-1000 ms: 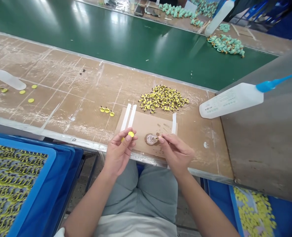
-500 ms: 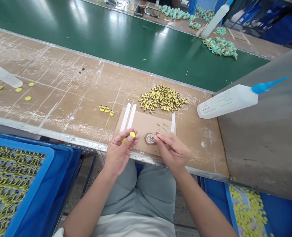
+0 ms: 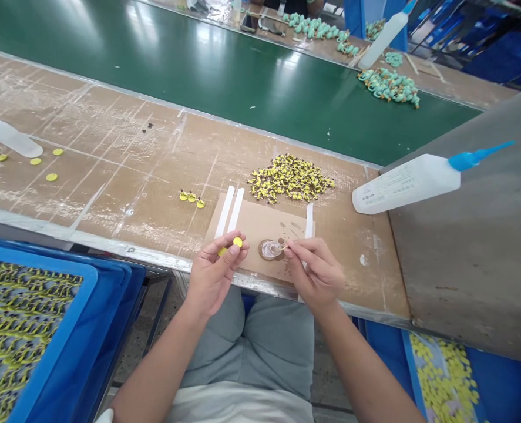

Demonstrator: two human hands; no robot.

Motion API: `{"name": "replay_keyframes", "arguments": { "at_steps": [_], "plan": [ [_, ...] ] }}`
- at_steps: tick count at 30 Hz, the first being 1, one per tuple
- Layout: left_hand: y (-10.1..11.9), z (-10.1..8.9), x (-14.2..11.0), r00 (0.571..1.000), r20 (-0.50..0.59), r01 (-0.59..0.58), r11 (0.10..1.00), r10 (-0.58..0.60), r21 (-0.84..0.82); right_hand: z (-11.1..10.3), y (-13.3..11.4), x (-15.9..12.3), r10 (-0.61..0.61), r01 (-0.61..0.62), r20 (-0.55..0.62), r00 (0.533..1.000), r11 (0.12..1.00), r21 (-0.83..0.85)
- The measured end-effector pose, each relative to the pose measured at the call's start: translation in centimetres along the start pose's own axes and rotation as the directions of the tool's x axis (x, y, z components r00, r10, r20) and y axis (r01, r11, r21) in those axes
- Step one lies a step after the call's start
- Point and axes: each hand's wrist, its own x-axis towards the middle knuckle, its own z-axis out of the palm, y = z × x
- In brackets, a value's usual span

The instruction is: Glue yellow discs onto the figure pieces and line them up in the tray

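Observation:
Between thumb and fingers, my left hand (image 3: 211,275) pinches a small round yellow disc (image 3: 237,241). A second yellow piece (image 3: 222,251) shows partly behind its thumb. My right hand (image 3: 316,269) is closed on a thin, short stick (image 3: 285,248), mostly hidden by the fingertips. The stick's tip is at the right edge of a whitish, glue-like puddle (image 3: 269,250), on a cardboard sheet (image 3: 260,214) taped to the bench. Beyond the sheet lies a heap of small yellow and dark figures (image 3: 291,178). Three yellow discs with dark parts on them (image 3: 191,197) sit to the left.
A white bottle with a blue nozzle (image 3: 407,182) leans at the right by a grey metal panel (image 3: 476,247). Blue trays of yellow pieces flank me, one left tray (image 3: 90,294) and one right bin (image 3: 498,376). A green conveyor belt (image 3: 225,76) runs behind the bench.
My right hand has shifted slightly right, drawing the stick from the puddle's middle toward its right edge. The left hand keeps its pinch on the yellow disc, almost unmoved.

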Motion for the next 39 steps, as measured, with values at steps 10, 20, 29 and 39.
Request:
{"name": "replay_keyframes", "arguments": {
  "at_steps": [10, 20, 29, 39],
  "plan": [
    [0.0, -0.2, 0.1, 1.000, 0.010, 0.006, 1.000, -0.006, -0.012, 0.3, 0.1, 0.4, -0.107, 0.111, 0.093, 0.990, 0.993, -0.047],
    [0.3, 0.0, -0.3, 0.999, -0.001, 0.045, 0.999, -0.045, -0.012, 0.1, -1.5, 0.5, 0.168, -0.144, -0.161, 0.972, 0.978, 0.151],
    [-0.8, 1.4, -2.1, 0.996, 0.048, 0.077, 0.996, -0.075, -0.033, 1.7, -6.8, 0.7, 0.525, -0.367, -0.172, 0.834, 0.759, 0.537],
    [-1.4, 2.2, -3.3, 0.986, 0.109, 0.125, 0.992, -0.122, -0.022, 1.9, -7.3, 0.5, 0.334, -0.257, -0.146, 0.931, 0.885, 0.389]
  ]
}}
